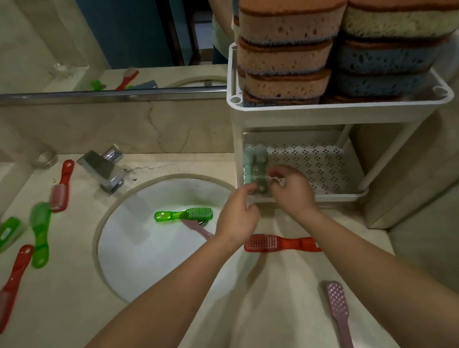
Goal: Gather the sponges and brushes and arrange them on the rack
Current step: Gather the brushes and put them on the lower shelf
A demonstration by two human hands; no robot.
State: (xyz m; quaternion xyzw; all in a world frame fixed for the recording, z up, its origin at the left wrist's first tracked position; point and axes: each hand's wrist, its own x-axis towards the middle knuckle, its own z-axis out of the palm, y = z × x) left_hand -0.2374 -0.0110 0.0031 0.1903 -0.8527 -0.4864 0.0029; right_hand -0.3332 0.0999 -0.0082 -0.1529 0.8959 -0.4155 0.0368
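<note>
A white two-tier rack stands on the counter right of the sink. Its top tier holds stacked sponges in orange, blue and cream. On the lower perforated shelf lie two pale teal brushes, side by side at the left. My left hand and my right hand meet at the shelf's front edge, both pinching the teal brushes' handle ends. A green brush and a pink brush lie in the sink basin. A red brush lies under my right forearm.
A pink brush lies on the counter at the front right. Several red and green brushes are scattered left of the sink. A chrome faucet stands behind the basin. A mirror runs along the wall.
</note>
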